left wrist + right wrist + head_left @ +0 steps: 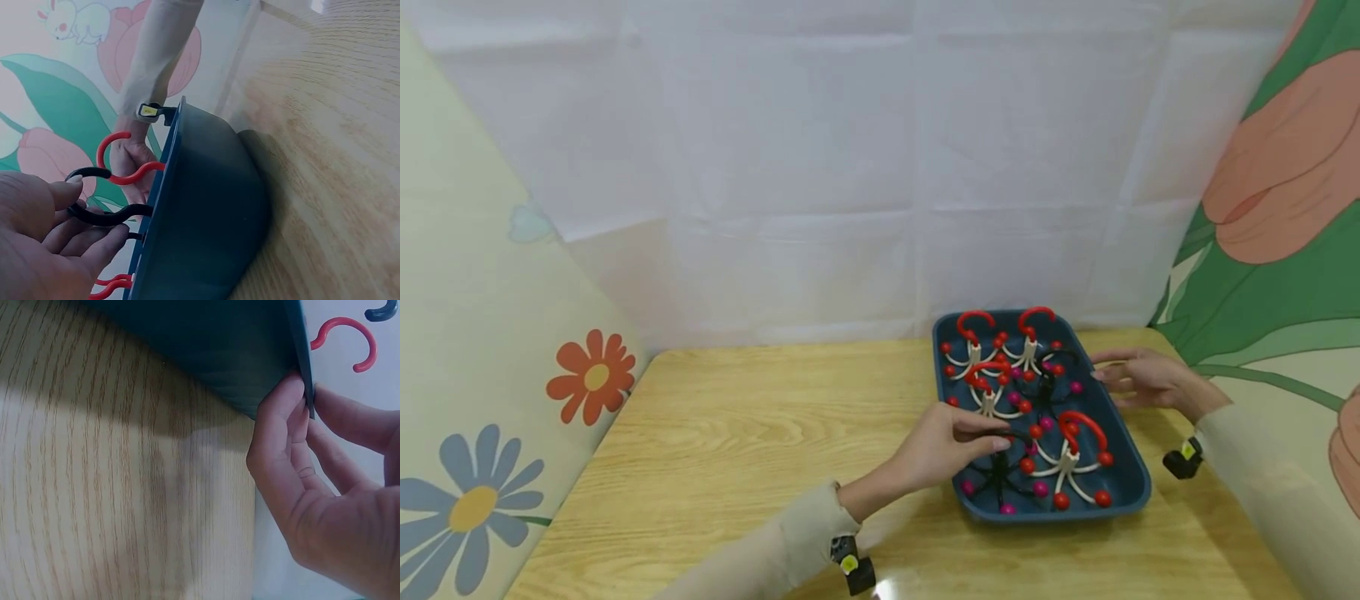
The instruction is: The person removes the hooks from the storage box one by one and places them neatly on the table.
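A dark blue tray (1060, 517) stands on the right part of the table. In it lie several hooks with splayed legs tipped by small balls. My left hand (936, 446) reaches over the tray's near left side and pinches the curved top of a black hook (103, 219) between thumb and fingers. The legs of that black hook (1000, 473) end in pink balls and spread low inside the tray. At the tray's far right side, my right hand (1153, 379) grips the rim, thumb inside and fingers (275, 444) against the outer wall.
White hooks with red curved tops, such as the near right white hook (1067, 462), and another black hook (1043, 392) share the tray. Behind the wooden table (760, 433) hangs a white sheet (790, 167). Flower-patterned panels (1285, 350) flank both sides.
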Demonstrator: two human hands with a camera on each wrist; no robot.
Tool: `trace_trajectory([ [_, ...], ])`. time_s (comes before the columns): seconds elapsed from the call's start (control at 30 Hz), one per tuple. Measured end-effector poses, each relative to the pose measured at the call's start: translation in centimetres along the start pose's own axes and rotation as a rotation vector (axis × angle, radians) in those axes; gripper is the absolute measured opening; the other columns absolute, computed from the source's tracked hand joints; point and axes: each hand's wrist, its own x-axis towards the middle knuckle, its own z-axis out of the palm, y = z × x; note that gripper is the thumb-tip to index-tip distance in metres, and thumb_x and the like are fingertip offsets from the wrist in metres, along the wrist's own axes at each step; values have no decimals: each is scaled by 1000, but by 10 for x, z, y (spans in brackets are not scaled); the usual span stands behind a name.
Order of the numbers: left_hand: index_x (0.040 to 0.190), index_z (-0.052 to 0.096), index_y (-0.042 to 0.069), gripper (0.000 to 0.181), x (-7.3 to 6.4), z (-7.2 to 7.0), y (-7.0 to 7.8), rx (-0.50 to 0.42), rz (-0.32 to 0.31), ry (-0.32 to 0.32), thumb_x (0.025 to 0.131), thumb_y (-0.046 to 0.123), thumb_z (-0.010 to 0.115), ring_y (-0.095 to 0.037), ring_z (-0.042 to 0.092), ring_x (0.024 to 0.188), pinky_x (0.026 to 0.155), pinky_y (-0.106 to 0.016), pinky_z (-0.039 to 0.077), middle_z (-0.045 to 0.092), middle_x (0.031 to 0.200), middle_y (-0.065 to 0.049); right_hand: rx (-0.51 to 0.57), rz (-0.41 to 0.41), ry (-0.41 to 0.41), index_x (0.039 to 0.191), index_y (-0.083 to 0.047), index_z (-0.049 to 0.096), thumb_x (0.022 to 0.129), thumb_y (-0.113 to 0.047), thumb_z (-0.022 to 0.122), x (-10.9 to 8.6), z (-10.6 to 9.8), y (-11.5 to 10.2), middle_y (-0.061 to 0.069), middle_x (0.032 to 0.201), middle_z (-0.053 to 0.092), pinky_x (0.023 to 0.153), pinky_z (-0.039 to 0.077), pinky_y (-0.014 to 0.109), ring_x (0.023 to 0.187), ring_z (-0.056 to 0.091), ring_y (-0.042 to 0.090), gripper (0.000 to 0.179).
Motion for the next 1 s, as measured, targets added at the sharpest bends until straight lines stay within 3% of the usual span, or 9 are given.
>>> trace_trajectory([
  [0.13,120,82,20,24,-2,0,-1,-17,-15,9,97,26,78,-22,81,93,69,-16,56,83,109,-6,1,-1,0,140,-19,59,107,-15,61,0,1,0,-11,99,77,83,62,34,94,73,6,33],
  [0.23,118,83,19,22,-3,0,-1,-19,-22,18,97,25,78,-11,76,76,57,-17,44,83,106,-6,6,2,2,130,-24,63,107,-15,62,-1,2,0,-11,99,78,82,62,34,94,73,7,25],
  [0.3,117,83,19,21,-3,0,-1,-16,-23,23,97,24,78,-4,64,60,52,-20,36,83,105,-6,4,0,0,129,-24,64,107,-15,61,-2,2,0,-11,99,78,82,62,33,94,73,7,25],
  [0.37,116,83,19,21,-3,0,-1,-13,-21,27,97,23,77,-3,55,54,50,-22,31,83,105,-5,1,-1,0,133,-23,62,107,-16,62,-2,2,-1,-11,99,78,82,62,33,94,74,6,28],
  [0.57,116,83,17,21,-2,1,1,37,2,36,97,24,77,-3,55,51,51,-20,30,83,103,-7,-19,-9,-8,154,-10,47,107,-16,61,-1,1,-1,-12,99,78,82,62,34,94,73,6,49],
  [0.73,119,82,15,23,1,-1,7,46,46,36,98,23,75,-7,32,40,48,-21,26,83,104,-5,-51,-11,0,160,-4,38,108,-17,61,-1,0,-1,-13,98,78,82,62,34,94,73,6,59],
  [0.83,120,81,13,24,1,-3,11,38,53,45,98,21,75,-11,58,48,50,-19,33,83,106,-4,-67,-13,0,162,-2,35,108,-17,60,-1,0,-2,-13,99,78,83,62,34,94,73,6,61],
  [0.9,120,81,12,24,1,-4,15,41,51,50,98,21,76,-18,75,67,56,-15,43,83,106,-5,-69,-13,3,162,-2,35,108,-17,60,-1,1,-2,-13,98,78,83,62,34,93,73,6,61],
  [1.0,121,81,11,26,0,-6,21,39,50,52,99,22,75,-26,80,97,72,-14,55,83,107,-6,-75,-16,4,162,0,34,108,-17,60,-2,1,-3,-13,98,77,83,62,34,93,73,6,62],
])
